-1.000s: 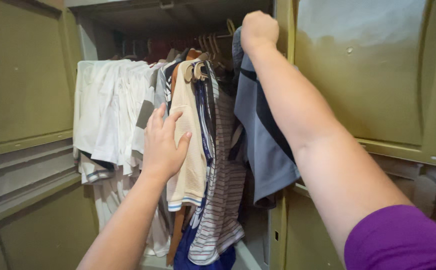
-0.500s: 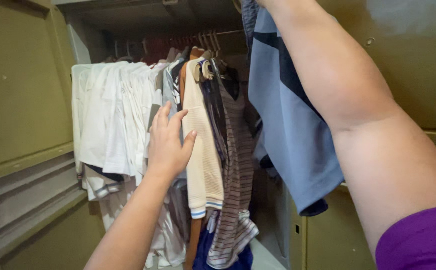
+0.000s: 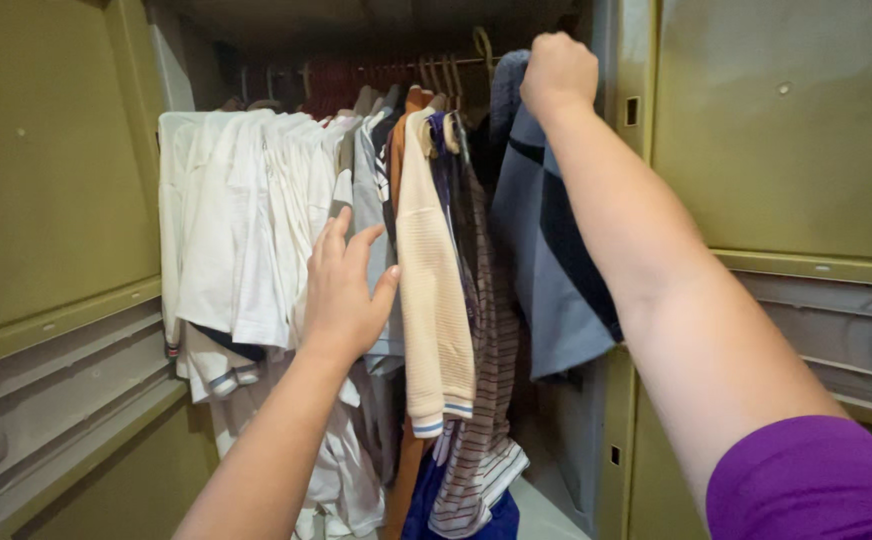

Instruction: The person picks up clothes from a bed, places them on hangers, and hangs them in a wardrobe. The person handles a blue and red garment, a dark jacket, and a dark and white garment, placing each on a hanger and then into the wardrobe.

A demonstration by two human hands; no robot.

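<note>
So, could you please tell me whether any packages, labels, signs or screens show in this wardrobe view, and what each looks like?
None are visible: no package, sign or screen.
The olive-green wardrobe door at left and the door panel at right are plain.
No tag shows on the hanging clothes, neither on the cream knit top beside the left hand nor on the blue-grey shirt the right hand holds up.

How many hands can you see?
2. The left hand lies flat against the hanging shirts in the middle of the closet. The right hand is up high by the rail, closed around the top of a blue shirt.
</note>
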